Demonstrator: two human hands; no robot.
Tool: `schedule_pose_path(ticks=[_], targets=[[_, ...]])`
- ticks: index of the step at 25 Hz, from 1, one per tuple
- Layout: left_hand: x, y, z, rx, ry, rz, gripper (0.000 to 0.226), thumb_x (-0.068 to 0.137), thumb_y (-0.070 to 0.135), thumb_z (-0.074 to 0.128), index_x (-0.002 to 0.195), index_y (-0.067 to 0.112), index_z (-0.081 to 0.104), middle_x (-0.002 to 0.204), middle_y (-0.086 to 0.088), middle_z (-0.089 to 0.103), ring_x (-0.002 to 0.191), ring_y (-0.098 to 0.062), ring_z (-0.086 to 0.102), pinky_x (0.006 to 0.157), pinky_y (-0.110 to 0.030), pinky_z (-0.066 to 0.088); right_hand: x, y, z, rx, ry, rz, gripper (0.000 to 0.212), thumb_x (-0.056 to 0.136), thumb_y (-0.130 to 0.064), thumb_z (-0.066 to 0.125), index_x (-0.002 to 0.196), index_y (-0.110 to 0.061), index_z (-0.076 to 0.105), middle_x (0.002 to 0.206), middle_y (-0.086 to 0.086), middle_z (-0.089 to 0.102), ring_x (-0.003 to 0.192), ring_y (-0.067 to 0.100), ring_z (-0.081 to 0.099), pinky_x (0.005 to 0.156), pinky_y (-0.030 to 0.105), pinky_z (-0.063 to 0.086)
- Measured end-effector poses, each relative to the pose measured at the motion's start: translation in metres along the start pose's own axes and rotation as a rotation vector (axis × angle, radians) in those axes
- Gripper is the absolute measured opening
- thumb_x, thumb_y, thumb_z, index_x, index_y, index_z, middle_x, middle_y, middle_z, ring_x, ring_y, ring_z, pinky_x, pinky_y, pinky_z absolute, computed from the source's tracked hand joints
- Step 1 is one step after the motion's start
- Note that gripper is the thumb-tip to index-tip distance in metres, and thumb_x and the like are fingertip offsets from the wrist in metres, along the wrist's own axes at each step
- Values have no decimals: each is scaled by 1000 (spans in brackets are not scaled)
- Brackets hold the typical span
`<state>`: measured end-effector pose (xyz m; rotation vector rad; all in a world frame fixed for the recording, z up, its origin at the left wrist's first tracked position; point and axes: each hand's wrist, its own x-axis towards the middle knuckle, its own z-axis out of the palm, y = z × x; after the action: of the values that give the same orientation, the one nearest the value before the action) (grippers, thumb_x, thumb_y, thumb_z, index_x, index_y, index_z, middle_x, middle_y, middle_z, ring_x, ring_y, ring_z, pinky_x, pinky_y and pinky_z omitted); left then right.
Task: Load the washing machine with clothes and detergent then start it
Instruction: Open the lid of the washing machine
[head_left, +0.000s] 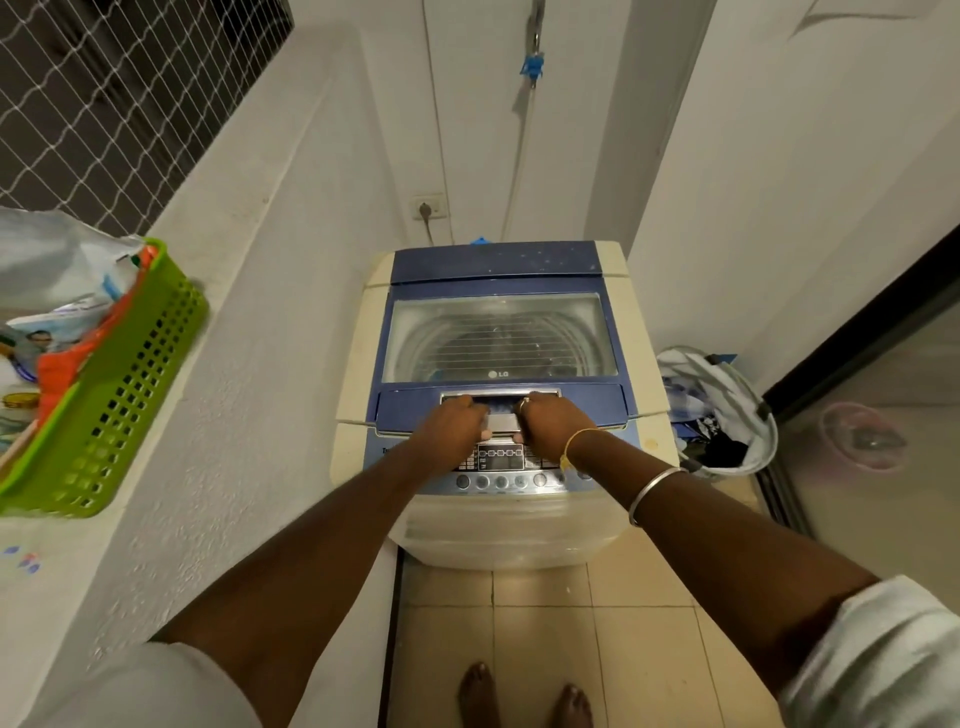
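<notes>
Tiled floor (545, 623) ends at the washing machine (519, 535); left hand (457, 423) and right hand (551, 422) sit level, fingers curled on the lid handle (501, 400), which runs crosswise. Beyond them lies the closed lid (498, 338); clothes (722, 415) wait right of the right hand.

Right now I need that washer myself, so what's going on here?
A person stands at the washer, with left hand and right hand gripping the handle of its closed lid. Clothes sit in a bag on the floor to its right. Packets fill a green basket on the ledge to the left.
</notes>
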<state>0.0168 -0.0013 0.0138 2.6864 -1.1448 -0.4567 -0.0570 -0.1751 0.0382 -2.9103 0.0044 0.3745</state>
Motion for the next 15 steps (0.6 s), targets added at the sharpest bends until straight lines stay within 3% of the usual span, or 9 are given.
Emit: schedule_pose_path(ticks=[3, 6, 10, 15], targets=[[-1, 6, -27, -78, 1, -52, 12, 94, 25, 58, 92, 14, 64, 95, -2, 61, 86, -18, 58, 79, -35, 49, -2, -2, -28, 70, -21, 23, 23, 86, -33, 70, 96, -13, 67, 98, 7, 64, 85, 24, 60, 73, 30, 45], [-2, 15, -67, -133, 47, -116, 10, 90, 16, 61, 84, 15, 68, 83, -1, 66, 77, -17, 62, 74, -34, 53, -3, -3, -67, 108, -18, 18, 18, 86, -27, 69, 94, -11, 68, 90, 7, 66, 83, 24, 61, 79, 32, 50], [6, 23, -123, -166, 174, -145, 9, 89, 14, 63, 87, 17, 72, 86, 1, 68, 78, -13, 62, 75, -33, 54, 9, -3, -121, 127, 104, 31, 24, 85, -29, 71, 102, -12, 68, 93, 5, 65, 84, 20, 59, 78, 28, 47], [30, 19, -167, -125, 342, -116, 8, 88, 22, 69, 96, 19, 70, 90, 2, 67, 81, -15, 62, 72, -28, 52, 30, -1, -172, 100, 225, 1, 26, 82, -27, 73, 105, -17, 72, 94, 4, 70, 85, 20, 63, 82, 32, 54]])
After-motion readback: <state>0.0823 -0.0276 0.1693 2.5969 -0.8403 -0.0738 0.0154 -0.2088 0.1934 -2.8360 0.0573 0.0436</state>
